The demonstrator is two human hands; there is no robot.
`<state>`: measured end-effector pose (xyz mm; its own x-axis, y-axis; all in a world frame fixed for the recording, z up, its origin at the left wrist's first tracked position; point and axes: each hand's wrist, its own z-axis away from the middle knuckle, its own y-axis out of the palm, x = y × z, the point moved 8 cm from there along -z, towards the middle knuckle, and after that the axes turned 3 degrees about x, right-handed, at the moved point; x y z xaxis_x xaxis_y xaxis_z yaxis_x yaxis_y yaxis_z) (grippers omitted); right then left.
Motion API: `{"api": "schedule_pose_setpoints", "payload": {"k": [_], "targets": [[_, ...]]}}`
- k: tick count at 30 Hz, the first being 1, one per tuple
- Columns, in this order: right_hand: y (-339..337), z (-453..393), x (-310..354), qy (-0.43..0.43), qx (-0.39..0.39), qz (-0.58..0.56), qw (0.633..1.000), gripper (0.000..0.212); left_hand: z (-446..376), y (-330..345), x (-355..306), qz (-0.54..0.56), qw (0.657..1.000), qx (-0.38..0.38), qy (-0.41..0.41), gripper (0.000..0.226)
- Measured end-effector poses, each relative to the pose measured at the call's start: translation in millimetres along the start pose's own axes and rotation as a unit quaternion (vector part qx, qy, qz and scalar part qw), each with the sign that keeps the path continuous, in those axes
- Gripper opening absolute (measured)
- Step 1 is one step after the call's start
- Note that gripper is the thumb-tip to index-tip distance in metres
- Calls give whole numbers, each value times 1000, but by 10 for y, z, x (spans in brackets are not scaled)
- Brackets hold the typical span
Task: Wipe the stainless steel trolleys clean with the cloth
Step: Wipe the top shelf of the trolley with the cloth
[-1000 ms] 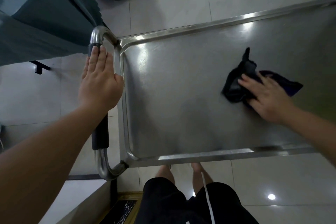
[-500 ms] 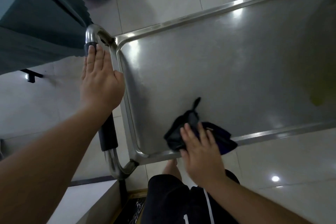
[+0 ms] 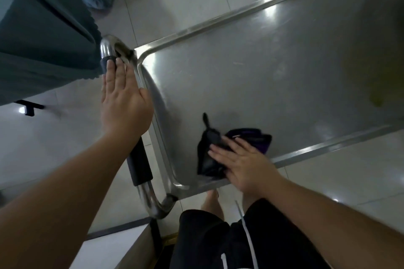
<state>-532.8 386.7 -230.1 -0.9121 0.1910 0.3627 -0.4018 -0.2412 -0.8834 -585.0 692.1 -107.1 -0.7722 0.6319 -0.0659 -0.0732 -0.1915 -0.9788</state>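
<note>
Cloth, dark, soft and crumpled (image 3: 209,155), lies near the stainless steel trolley top's (image 3: 262,76) near rim; your right hand (image 3: 244,164) presses it flat-fingered. It looks limp and light. Your left hand (image 3: 124,102) rests open on the black-sleeved handle (image 3: 140,166).

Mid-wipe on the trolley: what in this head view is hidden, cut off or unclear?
- Trolley tray: its far right end is cut off by the frame edge.
- Cloth: the part under the right hand is covered.
- Handle grip: its middle is hidden by the left hand.
- Yellowish patch: too blurred to tell whether it is a stain or a reflection.
- Lower shelves and wheels: hidden beneath the tray.
</note>
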Motion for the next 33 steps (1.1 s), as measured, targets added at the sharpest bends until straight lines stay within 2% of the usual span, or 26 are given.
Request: {"api": "schedule_pose_setpoints", "payload": {"k": [4,8,10,12,13,16,19,21,23,26,28,30,33], "targets": [[-468,319,-1357,153,-39,9,987,64,2,-7,-6,6,1000,9,4,69],[-865,423,-2438,365,-83,-56,925,64,-12,-24,-25,14,1000,5,-1,71],[-913,320,-2522,447,-104,-83,885,66,-13,-36,-35,17,1000,3,-3,70],[-881,151,-2248,514,-137,-95,841,67,-9,-43,-38,17,1000,4,-1,69],[-846,28,-1992,521,-153,-97,834,66,-5,-43,-36,17,1000,5,1,69],[-683,-484,-974,437,-159,-94,880,63,-14,-45,-29,21,1000,4,3,69],[-411,-959,67,314,-113,-84,939,66,-18,-42,-31,18,1000,-2,-2,70],[-198,-1197,707,178,-60,-67,980,66,-21,-37,-24,14,1000,-6,-7,70],[-75,-1311,1085,35,-13,-39,999,64,-19,-35,-16,11,1000,-12,-9,70],[-86,-1300,1040,-78,18,-3,997,62,-27,-22,-17,14,1000,-11,-2,70],[-190,-1245,714,-92,13,23,995,63,-33,-14,-9,18,1000,-6,0,70],[-415,-1181,146,-44,-19,18,999,63,-30,-15,3,21,1000,-2,-1,70],[-845,-1070,-915,76,-63,10,995,60,-16,-24,9,20,1000,4,-2,70]]}}
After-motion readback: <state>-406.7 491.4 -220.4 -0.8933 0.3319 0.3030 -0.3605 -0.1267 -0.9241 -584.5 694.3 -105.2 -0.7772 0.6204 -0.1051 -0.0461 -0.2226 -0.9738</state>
